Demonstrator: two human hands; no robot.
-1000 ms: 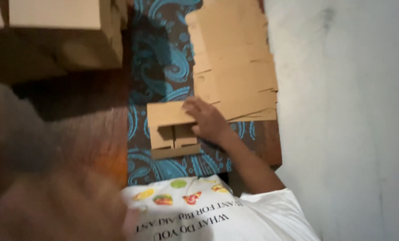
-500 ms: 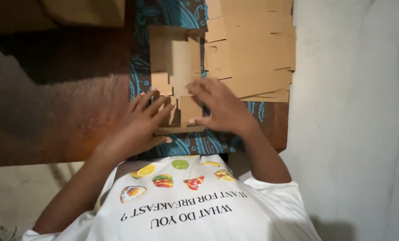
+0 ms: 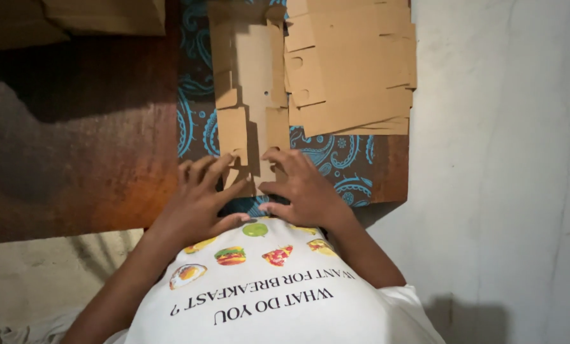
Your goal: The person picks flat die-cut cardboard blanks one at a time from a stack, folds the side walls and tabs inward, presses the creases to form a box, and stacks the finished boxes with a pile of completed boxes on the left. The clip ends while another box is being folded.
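- Head view looks down at two hands working on a flat cardboard box blank [image 3: 250, 102] lying on a blue patterned cloth [image 3: 336, 156].
- Left hand [image 3: 199, 197] lies with its fingers spread, pressing on the near left flap of the blank. It is not closed around anything.
- Right hand [image 3: 301, 188] presses on the near right flap, fingers bent a little and apart. It just pushes down and pinches nothing.
- What could go wrong: I think the thin flaps could bend in the wrong place or tear if the hands push too hard or not along the fold lines.
- The blank could also slide on the cloth, because only its near end is held down.
- The stack of flat cardboard sheets [image 3: 352, 70] sits just beside the blank and touches its right edge. A bump from the right hand could push the stack crooked.
- How the blank looks: it is plain brown, long and narrow, and runs away from the person. It has cut slots, small side tabs and square flaps at the near end. Its long sides seem to stand up a bit, with a dark shadow down the middle.
- It lies in the middle of the cloth, on a dark wooden table [image 3: 74, 159], right in front of the person's white printed shirt [image 3: 266, 299].
- More brown cardboard boxes [image 3: 100, 16] sit at the far left of the table, well apart from the hands.
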